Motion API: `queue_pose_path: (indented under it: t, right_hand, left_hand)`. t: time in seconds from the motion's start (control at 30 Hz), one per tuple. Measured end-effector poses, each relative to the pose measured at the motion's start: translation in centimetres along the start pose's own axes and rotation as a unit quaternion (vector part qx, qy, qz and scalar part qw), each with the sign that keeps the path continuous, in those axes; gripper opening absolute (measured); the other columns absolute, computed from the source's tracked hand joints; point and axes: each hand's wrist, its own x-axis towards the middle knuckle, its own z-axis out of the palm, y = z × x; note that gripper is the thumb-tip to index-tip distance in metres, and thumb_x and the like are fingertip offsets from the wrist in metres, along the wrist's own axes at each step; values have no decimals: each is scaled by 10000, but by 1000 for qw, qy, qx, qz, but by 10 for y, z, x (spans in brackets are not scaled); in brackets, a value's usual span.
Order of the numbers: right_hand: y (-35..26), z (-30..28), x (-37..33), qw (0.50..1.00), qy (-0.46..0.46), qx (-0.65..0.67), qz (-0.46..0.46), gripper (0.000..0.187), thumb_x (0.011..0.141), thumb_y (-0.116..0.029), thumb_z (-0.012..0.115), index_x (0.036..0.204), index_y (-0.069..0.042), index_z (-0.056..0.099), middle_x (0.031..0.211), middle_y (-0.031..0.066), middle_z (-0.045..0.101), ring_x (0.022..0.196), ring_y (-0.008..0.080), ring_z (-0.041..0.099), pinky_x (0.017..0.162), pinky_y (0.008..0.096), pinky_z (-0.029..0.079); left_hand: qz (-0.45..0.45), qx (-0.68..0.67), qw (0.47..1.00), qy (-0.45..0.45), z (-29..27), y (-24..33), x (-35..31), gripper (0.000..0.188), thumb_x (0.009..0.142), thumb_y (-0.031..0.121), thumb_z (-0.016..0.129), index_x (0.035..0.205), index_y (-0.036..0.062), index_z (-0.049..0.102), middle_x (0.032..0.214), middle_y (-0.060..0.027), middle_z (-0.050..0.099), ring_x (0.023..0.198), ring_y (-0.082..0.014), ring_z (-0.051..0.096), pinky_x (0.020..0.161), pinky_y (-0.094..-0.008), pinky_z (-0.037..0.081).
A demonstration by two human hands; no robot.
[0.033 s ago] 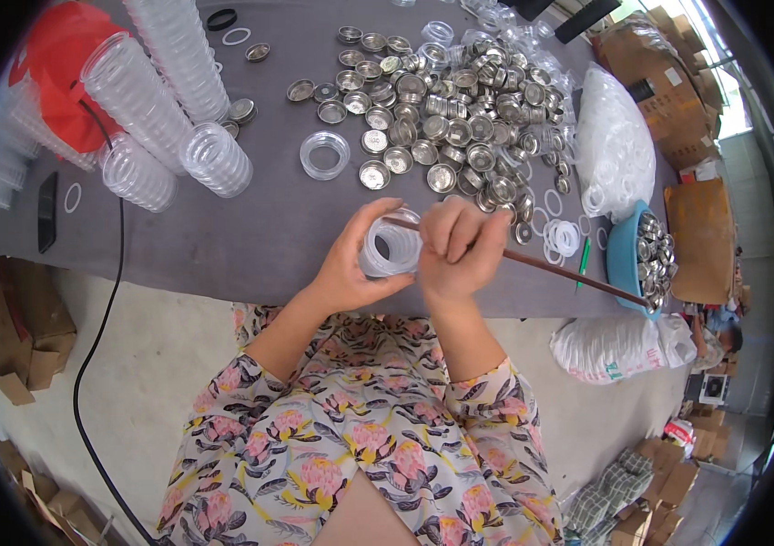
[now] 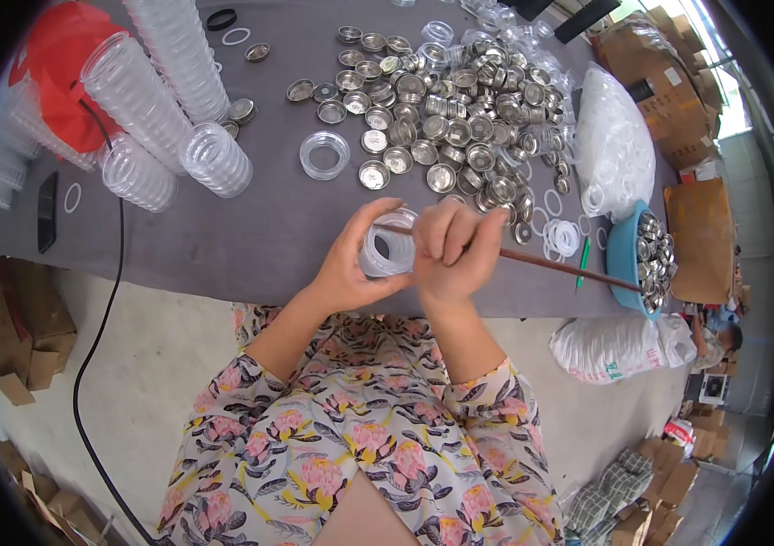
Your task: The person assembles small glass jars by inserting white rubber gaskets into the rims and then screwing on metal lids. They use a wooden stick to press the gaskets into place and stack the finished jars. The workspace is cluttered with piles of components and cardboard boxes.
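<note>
Near the table's front edge, my left hand (image 2: pixel 345 266) is wrapped around a clear round plastic container (image 2: pixel 389 264) with its opening facing up. My right hand (image 2: pixel 460 247) is a closed fist around a thin brown stick (image 2: pixel 555 265). The stick's left end lies across the far rim of the container; its long right part reaches over to the blue basin. Beyond my hands, a clear thick ring-shaped piece (image 2: pixel 324 156) lies by itself. Further right spreads a heap of small silver metal caps (image 2: pixel 456 129).
Stacks of clear plastic cups (image 2: pixel 132 96) stand at the left beside a red sheet (image 2: pixel 61 64) and a black phone (image 2: pixel 47 214). On the right are white rings (image 2: pixel 562 239), a green pen (image 2: pixel 583 264), a blue basin (image 2: pixel 623 259) of metal caps and a clear plastic bag (image 2: pixel 617 141).
My right hand has shifted slightly left and the brown stick has slid left with it. The container in my left hand stays almost in place.
</note>
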Motion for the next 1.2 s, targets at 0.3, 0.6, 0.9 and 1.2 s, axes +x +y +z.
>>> queue_pose_path:
  t: [0.3,0.6,0.9,1.2]
  right_hand:
    - [-39,3,3,983,3,-110,150,601,983,-388,323,454,-105,294,436,27,345,384,101,275,374,258,212]
    - [-3,14,28,993,37,-101,48,566,978,-362,383,484,-102,292,431,2,319,384,87,277,371,241,196]
    - [-37,6,19,971,-2,-190,149,562,976,-358,383,486,-95,304,420,1,300,365,89,292,351,241,184]
    - [-1,22,3,996,20,-55,70,565,978,-364,362,477,-112,293,421,10,281,362,110,234,356,261,197]
  left_hand:
    - [2,4,1000,14,4,-4,-4,820,624,109,780,1308,2,342,1271,-127,457,1183,-210,454,986,-339,358]
    - [9,-5,998,61,12,-1,-1,806,592,137,800,1274,21,387,1221,-142,479,1143,-271,484,963,-377,379]
    - [32,68,996,41,13,-1,-5,802,616,117,783,1288,14,356,1231,-134,464,1143,-230,473,962,-360,378]
    - [8,-21,995,95,16,-6,-4,787,619,99,776,1283,10,363,1213,-141,468,1106,-237,500,925,-349,407]
